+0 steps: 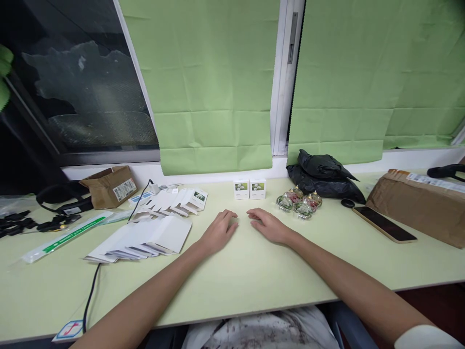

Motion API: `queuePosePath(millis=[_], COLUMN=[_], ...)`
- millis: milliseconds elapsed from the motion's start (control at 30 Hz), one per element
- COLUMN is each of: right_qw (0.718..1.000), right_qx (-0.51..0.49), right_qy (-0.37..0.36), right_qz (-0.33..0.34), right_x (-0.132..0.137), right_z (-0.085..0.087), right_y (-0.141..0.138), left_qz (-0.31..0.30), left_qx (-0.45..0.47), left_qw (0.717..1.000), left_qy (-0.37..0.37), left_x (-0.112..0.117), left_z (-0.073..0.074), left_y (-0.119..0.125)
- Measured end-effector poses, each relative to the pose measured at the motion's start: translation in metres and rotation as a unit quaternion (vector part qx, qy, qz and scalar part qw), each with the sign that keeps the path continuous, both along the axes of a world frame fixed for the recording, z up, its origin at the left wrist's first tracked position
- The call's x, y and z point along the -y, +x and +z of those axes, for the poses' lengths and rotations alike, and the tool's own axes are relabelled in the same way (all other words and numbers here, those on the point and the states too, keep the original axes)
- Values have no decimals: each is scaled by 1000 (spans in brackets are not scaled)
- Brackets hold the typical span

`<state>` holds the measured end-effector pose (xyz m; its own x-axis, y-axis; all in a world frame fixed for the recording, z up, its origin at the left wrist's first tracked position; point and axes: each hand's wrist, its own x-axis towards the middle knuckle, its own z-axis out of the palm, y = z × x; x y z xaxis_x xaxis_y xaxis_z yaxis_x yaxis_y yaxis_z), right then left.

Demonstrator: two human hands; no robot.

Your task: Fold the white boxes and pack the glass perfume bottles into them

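My left hand point(219, 229) lies palm down on the pale green table point(232, 271), fingers stretched out and holding nothing. My right hand point(268, 225) rests flat beside it, also empty, its fingertips close to those of the left. Just beyond the hands stand two small white boxes point(249, 188) with green pictures on them. To the right of the boxes sits a cluster of small round glass ornaments point(299, 202). A fanned stack of flat white cartons point(145, 237) lies left of my left hand, with more folded ones point(178, 199) behind it.
A phone point(384, 224) lies face up at the right, next to a brown parcel point(417, 203). Black plastic bags point(323, 177) sit by the window sill. At the left are a torn cardboard box point(111, 185), a black cable point(92, 286), a headset point(58, 196) and a long plastic sleeve point(67, 236).
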<state>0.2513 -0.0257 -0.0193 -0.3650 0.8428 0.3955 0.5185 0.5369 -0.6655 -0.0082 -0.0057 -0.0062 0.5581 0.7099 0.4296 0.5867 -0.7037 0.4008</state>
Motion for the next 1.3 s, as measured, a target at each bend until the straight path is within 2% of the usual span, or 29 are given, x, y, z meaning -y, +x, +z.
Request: queuePosePath(millis=[167,267,733,1300], right_qw=[1000,1000,1000,1000], right_qx=[5,6,16,26], right_qy=[1,-1,6,7], right_qz=[-6,-8,-10,-8], right_x=[0,0,3,3], right_z=[0,0,5,7], right_y=[0,1,0,2], left_qz=[-2,-1,3,4], left_qx=[9,7,-4,42], left_qw=[998,998,999,999], left_qy=[59,70,53,28], left_x=[-3,-3,1,8], left_z=[1,0,3,14], left_y=[1,1,1,0])
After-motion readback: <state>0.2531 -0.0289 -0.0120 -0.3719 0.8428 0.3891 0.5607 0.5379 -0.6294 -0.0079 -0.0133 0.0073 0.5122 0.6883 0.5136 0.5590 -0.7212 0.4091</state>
